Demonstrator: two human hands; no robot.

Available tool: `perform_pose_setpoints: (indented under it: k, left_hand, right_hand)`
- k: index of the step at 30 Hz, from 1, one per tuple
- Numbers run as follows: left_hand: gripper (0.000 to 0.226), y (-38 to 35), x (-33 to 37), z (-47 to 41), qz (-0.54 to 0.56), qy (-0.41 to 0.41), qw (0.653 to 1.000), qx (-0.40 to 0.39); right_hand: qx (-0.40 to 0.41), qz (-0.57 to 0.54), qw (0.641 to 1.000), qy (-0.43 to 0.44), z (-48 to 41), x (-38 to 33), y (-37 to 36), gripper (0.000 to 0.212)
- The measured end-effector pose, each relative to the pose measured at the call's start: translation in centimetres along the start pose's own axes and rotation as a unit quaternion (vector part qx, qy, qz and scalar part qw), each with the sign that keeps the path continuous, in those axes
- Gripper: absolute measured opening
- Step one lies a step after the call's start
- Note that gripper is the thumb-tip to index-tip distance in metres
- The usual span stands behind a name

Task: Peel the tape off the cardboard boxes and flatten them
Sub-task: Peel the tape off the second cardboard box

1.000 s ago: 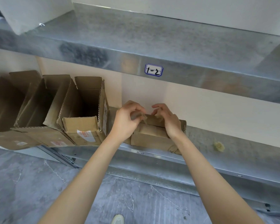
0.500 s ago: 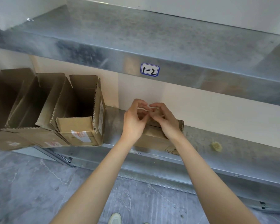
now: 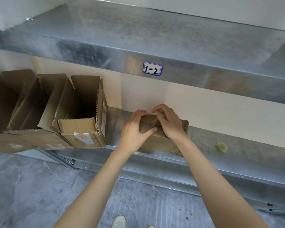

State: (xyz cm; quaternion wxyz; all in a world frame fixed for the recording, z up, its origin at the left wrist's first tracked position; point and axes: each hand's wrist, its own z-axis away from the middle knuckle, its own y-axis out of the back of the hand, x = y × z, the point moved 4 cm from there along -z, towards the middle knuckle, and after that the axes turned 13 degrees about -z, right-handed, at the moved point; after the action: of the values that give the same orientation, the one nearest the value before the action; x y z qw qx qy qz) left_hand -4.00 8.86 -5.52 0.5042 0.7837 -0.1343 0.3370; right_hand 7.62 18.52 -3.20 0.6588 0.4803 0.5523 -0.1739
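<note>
Boxes (image 3: 82,122) beside hands, perhaps touching.

Overhead: upper shelf (image 3: 155,35) with label "1-2" (image 3: 152,69) caps the bay; entry from the front only.
Rear: wall (image 3: 204,109) closes the bay.
Left: open cardboard boxes (image 3: 82,122) block the shelf, overhanging its front edge.
Centre: small taped box (image 3: 156,139), both hands on it.
Right: lower shelf (image 3: 247,152) bare except a yellowish wad (image 3: 222,146).
</note>
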Motion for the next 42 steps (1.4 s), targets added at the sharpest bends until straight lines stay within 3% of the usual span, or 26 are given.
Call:
perform_pose_setpoints:
  k: [5,9,15,21,25,29,34,42]
  left_hand:
    - [0.075,-0.2,-0.3,0.4,0.005,-0.011,1.0,-0.011]
    - [0.077,-0.2,-0.3,0.4,0.003,-0.012,1.0,-0.004]
    - [0.076,-0.1,-0.3,0.6,0.003,0.001,1.0,-0.009]
    - [0.073,0.0,-0.2,0.7,0.005,0.014,1.0,-0.012]
    - [0.072,-0.1,-0.3,0.6,0.01,0.024,1.0,-0.012]
    - [0.073,-0.1,-0.4,0.6,0.015,0.026,0.999,-0.016]
    - [0.074,-0.2,-0.3,0.6,0.025,0.029,0.999,-0.019]
    - [0.071,-0.2,-0.3,0.8,0.032,0.033,0.999,-0.02]
  right_hand:
    - [-0.03,0.029,0.999,-0.005,0.0,-0.1,-0.4,0.003]
    - [-0.033,0.037,0.999,0.004,0.1,-0.3,-0.3,0.035]
    - [-0.019,-0.037,0.998,0.045,0.3,-0.1,0.7,0.043]
    - [0.003,-0.043,0.998,0.04,1.1,0.4,2.9,0.053]
    - [-0.021,-0.154,0.987,0.028,2.4,0.3,3.8,0.045]
    - [-0.012,-0.308,0.951,-0.027,3.2,0.5,4.7,0.044]
    - [-0.017,-0.169,0.985,-0.019,3.8,0.2,4.4,0.04]
    - [0.044,0.009,0.999,0.021,3.6,0.9,4.1,0.029]
